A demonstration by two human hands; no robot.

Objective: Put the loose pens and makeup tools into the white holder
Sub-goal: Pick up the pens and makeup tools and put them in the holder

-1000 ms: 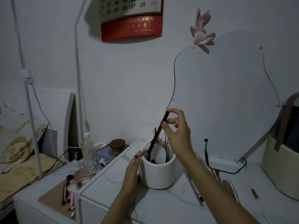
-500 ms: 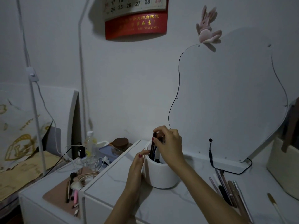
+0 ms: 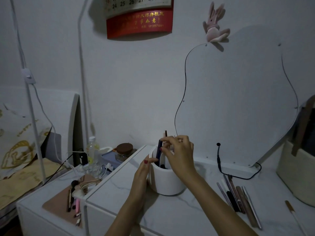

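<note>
Low right of frame, loose pens and makeup pencils (image 3: 238,196) lie in a rough row on the white marble-look tabletop (image 3: 179,213), w/ one brush (image 3: 294,212) apart near the right edge; all yet to be collected. Risk, as judged: the light white holder (image 3: 166,181) could tip or skid if the dark pen catches on a divider or on tools already inside, and a careless reach back could roll the row toward the table edge.

Centre frame, the left hand (image 3: 142,178) steadies the holder's left wall, thumb hooked over the rim, fingers along the side. The right hand (image 3: 179,154) sits over the holder's mouth, fingers curled, pinching the dark pen (image 3: 159,155), which stands nearly upright, lower end inside the holder. Which compartment: can't tell.

Behind, upper right, a wavy-edged mirror (image 3: 238,103) leans at the wall w/ a plush rabbit (image 3: 214,29) on top.
</note>
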